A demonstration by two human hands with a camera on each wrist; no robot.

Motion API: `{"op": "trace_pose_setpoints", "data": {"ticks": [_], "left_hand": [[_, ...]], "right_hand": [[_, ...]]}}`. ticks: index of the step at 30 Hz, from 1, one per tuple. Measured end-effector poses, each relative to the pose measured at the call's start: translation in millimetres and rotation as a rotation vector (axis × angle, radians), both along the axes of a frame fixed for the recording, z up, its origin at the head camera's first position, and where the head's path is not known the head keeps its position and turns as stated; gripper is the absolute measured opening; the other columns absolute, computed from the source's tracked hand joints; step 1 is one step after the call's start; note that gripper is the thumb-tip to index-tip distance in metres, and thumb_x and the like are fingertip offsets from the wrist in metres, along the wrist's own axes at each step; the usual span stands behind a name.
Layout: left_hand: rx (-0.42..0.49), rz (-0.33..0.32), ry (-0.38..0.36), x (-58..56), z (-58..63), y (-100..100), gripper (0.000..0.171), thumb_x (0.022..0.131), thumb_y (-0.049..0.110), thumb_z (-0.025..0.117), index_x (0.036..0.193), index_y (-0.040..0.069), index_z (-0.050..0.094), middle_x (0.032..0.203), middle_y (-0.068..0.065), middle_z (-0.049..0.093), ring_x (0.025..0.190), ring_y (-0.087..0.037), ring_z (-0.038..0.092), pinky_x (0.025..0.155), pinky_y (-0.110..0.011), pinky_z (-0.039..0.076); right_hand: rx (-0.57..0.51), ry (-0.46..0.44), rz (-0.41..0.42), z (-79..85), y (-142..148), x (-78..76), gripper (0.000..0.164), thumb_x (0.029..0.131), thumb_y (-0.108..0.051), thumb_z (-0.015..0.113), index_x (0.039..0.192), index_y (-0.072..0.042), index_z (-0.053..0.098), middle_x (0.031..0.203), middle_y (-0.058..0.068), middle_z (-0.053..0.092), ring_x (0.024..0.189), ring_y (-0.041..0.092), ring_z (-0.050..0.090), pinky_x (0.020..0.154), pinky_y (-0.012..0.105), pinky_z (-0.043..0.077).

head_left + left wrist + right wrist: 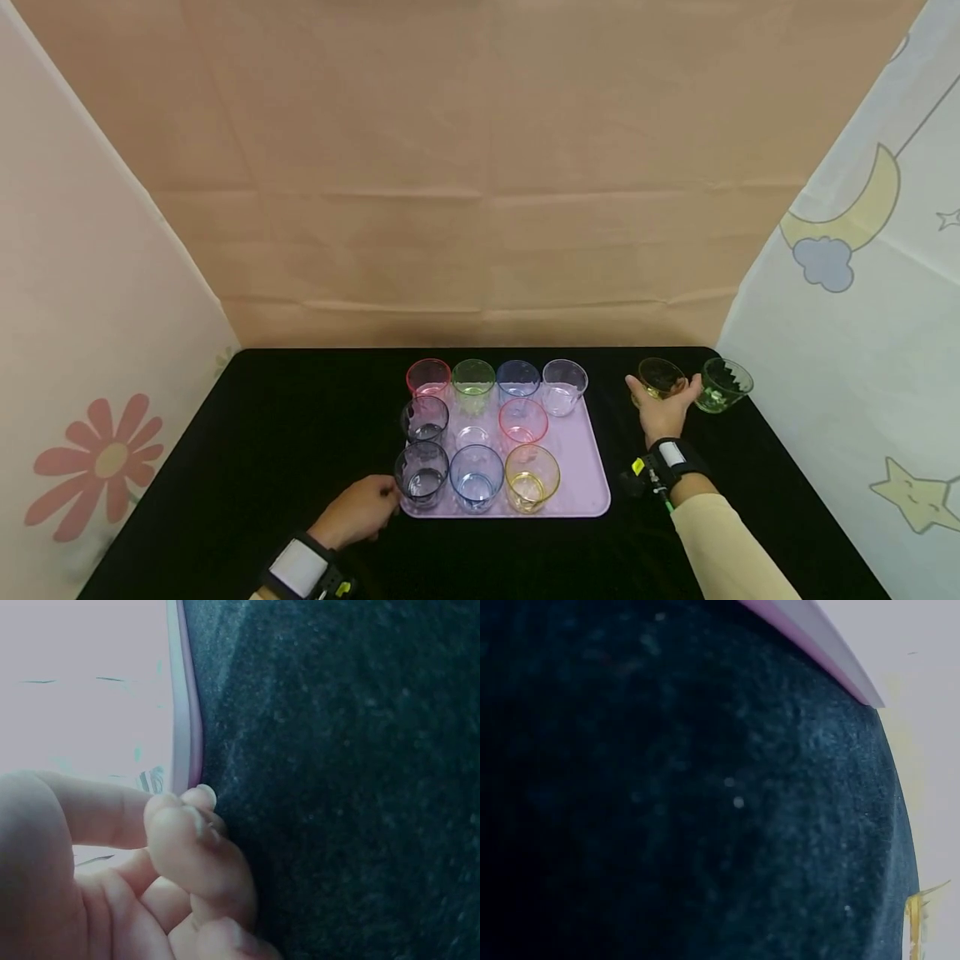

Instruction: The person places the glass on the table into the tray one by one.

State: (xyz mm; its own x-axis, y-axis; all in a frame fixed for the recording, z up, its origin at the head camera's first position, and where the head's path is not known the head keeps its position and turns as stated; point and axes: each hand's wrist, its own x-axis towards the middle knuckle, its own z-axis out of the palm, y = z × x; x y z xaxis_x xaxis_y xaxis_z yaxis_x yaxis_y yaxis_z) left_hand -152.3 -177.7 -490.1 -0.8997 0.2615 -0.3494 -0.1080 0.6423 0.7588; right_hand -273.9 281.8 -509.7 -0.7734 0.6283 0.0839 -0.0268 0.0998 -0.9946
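Observation:
At the near left corner of the pink tray (588,492), my left hand (360,508) has its fingers curled, thumb and fingertips meeting at the tray's rim (180,742); they appear to pinch it. My right hand (663,412), right of the tray, grips a yellow glass (660,369) between thumb and fingers. Just right of that hand stands a green glass (723,387). Only a sliver of yellow rim (915,922) shows in the right wrist view. On the tray's near row are a grey glass (422,479), a blue glass (477,479) and a yellow-rimmed glass (532,483).
The tray's back row holds red (428,379), green (473,382), blue (518,382) and clear (565,387) glasses. Between the rows are a dark glass (425,425), a clear glass (472,437) and a red-rimmed glass (523,425). Black cloth (300,417) covers the table.

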Motion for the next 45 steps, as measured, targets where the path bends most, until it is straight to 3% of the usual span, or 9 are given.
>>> {"op": "trace_pose_setpoints", "data": {"ticks": [4, 9, 13, 26, 33, 40, 45], "left_hand": [[0.012, -0.001, 0.008, 0.7, 0.4, 1, 0.024, 0.103, 0.020, 0.050, 0.084, 0.010, 0.060, 0.067, -0.002, 0.054, 0.052, -0.014, 0.049, 0.050, -0.030, 0.043], [0.000, 0.001, 0.019, 0.5, 2.0, 2, 0.023, 0.102, 0.021, 0.050, 0.084, 0.011, 0.060, 0.066, -0.002, 0.054, 0.052, -0.014, 0.049, 0.050, -0.030, 0.042], [-0.010, 0.006, 0.024, 0.6, 3.3, 2, 0.023, 0.102, 0.020, 0.051, 0.083, 0.011, 0.060, 0.066, -0.002, 0.054, 0.052, -0.014, 0.049, 0.049, -0.030, 0.041], [-0.010, -0.012, 0.001, -1.0, 3.1, 3, 0.022, 0.101, 0.019, 0.051, 0.084, 0.010, 0.060, 0.069, -0.003, 0.055, 0.054, -0.015, 0.050, 0.051, -0.031, 0.043], [-0.010, 0.031, -0.017, 0.3, 3.2, 3, 0.021, 0.101, 0.018, 0.051, 0.084, 0.009, 0.060, 0.069, -0.004, 0.055, 0.055, -0.016, 0.051, 0.053, -0.032, 0.046], [-0.018, 0.018, -0.004, -0.9, 1.6, 1, 0.023, 0.102, 0.019, 0.050, 0.084, 0.010, 0.061, 0.070, -0.004, 0.055, 0.056, -0.016, 0.051, 0.052, -0.032, 0.046], [-0.022, 0.012, -0.008, -1.7, 1.3, 1, 0.022, 0.102, 0.018, 0.050, 0.084, 0.009, 0.061, 0.069, -0.004, 0.055, 0.056, -0.016, 0.052, 0.052, -0.032, 0.046]], "right_hand": [[0.016, 0.024, -0.003, -1.9, 2, -0.7, 0.106, 0.089, -0.015, 0.079, 0.161, -0.013, 0.002, 0.168, 0.017, 0.010, 0.154, 0.026, 0.014, 0.124, 0.036, 0.015], [0.022, 0.030, -0.006, -2.1, 5, -2.2, 0.089, 0.089, -0.010, 0.078, 0.155, -0.004, 0.019, 0.159, 0.019, 0.027, 0.145, 0.032, 0.029, 0.120, 0.037, 0.025], [0.043, 0.008, -0.004, -2.5, 8, -3.1, 0.086, 0.089, -0.011, 0.078, 0.154, -0.003, 0.022, 0.149, 0.019, 0.035, 0.136, 0.031, 0.035, 0.115, 0.037, 0.030], [-0.001, -0.036, 0.053, 1.9, 15, -0.6, 0.086, 0.091, -0.013, 0.076, 0.155, -0.006, 0.019, 0.149, 0.017, 0.033, 0.137, 0.029, 0.034, 0.113, 0.040, 0.033], [0.030, -0.027, 0.125, 11.5, 12, 3.6, 0.087, 0.092, -0.014, 0.076, 0.156, -0.005, 0.018, 0.150, 0.018, 0.035, 0.140, 0.031, 0.035, 0.116, 0.044, 0.031], [0.033, 0.005, 0.211, 25.9, 4, 14.2, 0.081, 0.092, -0.010, 0.075, 0.154, -0.006, 0.022, 0.141, 0.010, 0.041, 0.131, 0.022, 0.042, 0.105, 0.023, 0.038], [0.044, -0.025, 0.306, 35.3, -4, 29.4, 0.081, 0.095, -0.010, 0.072, 0.154, -0.006, 0.018, 0.148, 0.011, 0.040, 0.134, 0.020, 0.042, 0.103, 0.015, 0.038]]}}
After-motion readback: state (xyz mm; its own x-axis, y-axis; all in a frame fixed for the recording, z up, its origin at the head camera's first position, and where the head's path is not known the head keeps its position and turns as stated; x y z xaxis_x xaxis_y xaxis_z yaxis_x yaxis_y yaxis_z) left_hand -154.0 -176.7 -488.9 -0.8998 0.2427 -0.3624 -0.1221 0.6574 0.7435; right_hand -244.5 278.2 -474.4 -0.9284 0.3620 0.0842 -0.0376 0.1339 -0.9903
